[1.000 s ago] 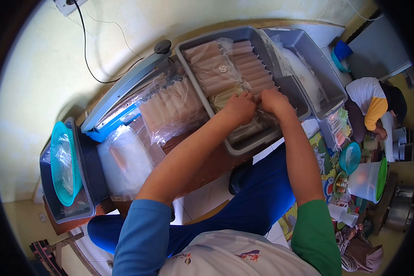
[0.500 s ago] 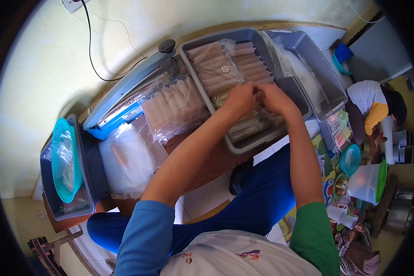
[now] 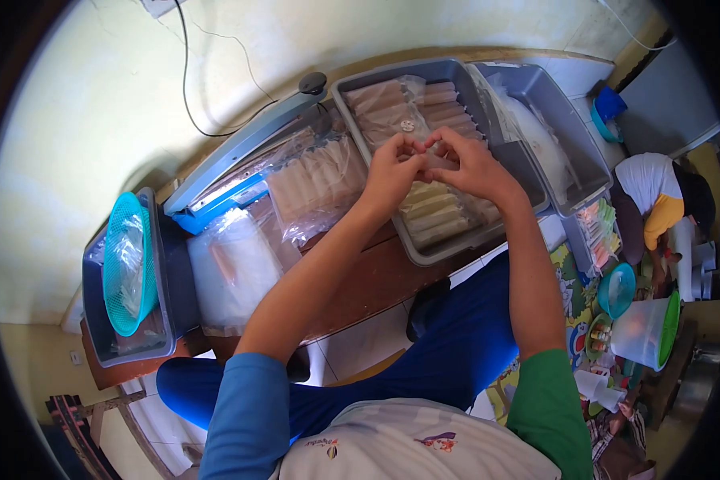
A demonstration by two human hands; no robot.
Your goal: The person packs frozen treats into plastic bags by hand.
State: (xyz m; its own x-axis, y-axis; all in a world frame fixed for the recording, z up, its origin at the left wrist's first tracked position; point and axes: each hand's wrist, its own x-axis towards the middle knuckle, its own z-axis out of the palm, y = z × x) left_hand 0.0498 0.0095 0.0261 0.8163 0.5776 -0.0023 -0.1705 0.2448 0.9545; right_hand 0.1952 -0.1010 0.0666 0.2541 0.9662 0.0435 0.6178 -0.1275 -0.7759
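My left hand (image 3: 394,178) and my right hand (image 3: 474,166) meet above a grey tray (image 3: 426,258), thumbs and index fingers pinched together. Whatever lies between the fingertips is too small to make out. Below and behind them, the tray holds clear plastic packs of brown tube-shaped sticks (image 3: 376,106). Yellowish-green tubes (image 3: 434,214) lie at its near end, partly covered by my hands. A small round white label (image 3: 408,126) shows on one pack. Left of the tray sits another bagged pack of pale brown tubes (image 3: 316,182).
A long-armed device (image 3: 244,138) with a blue base lies along the wall. Clear plastic bags (image 3: 244,276) are stacked beside a dark bin (image 3: 176,264) with a turquoise basket (image 3: 128,272). A second grey tray (image 3: 584,128) stands right. A person (image 3: 656,188) works at far right.
Both hands have lifted slightly from the packs and drawn back, fingertips still together. More of the yellowish-green tubes shows beneath them. The whole view has shifted a little.
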